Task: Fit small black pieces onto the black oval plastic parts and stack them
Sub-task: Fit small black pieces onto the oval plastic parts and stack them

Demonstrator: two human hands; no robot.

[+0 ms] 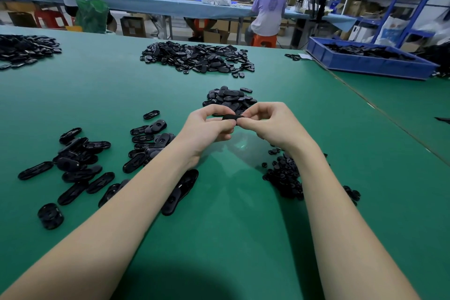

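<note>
both hands are up over the middle of the green desk [231,226], drawn close together and pinching one black oval part [232,117] between them. the left hand [209,126] grips its left end with thumb and curled fingers, and the right hand [265,120] grips the right end the same way. the part hangs clear of the desk, just near of a small heap of ovals [230,98].

this looks like the fitting step. i cannot tell whether a small piece is already under the fingers; they hide the spot. to do it well, i would say hold the oval steady with the left hand, seat the small piece square over its opening, and press evenly with the thumbs until it sits flush, not cocked to one side. the supply of small black pieces [285,175] lies near right, partly under the right forearm, handy to that hand.

the oval's long axis runs left to right, about level, with its narrow edge toward the person, so the broad faces look roughly up and down.

loose ovals [80,161] lie scattered at near left, and that side seems the likely place for stacking. a larger pile [197,57] sits farther back, and a blue tray [370,63] stands at far right.
</note>
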